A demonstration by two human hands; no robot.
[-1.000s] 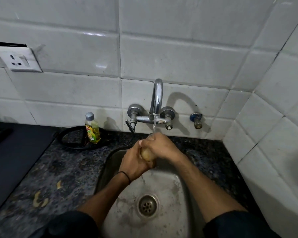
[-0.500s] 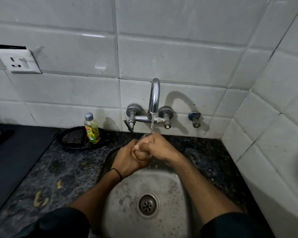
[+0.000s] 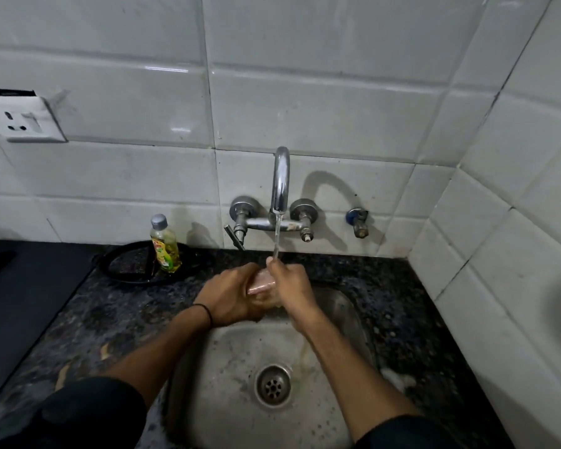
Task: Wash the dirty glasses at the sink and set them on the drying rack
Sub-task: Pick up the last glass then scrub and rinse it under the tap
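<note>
At the kitchen sink, I see both hands meeting under the running curved chrome tap [image 3: 280,179]. The left hand [image 3: 234,296], a black band [image 3: 206,314] on its wrist, wraps its fingers round a small clear drinking glass [image 3: 261,285]. The right hand [image 3: 292,286] clasps the same glass from the right. The glass is tilted over the far edge of the stainless steel sink [image 3: 234,358], and a thin stream of water [image 3: 276,236] strikes it at the right hand's fingertips. On the dark speckled stone tabletop [image 3: 110,315], far left of the basin, a yellow-green bottle of dish liquid [image 3: 165,246] stands upright on a black ring-shaped stand [image 3: 123,265]. A white wall socket [image 3: 23,119] sits on the pale tiles.
</note>
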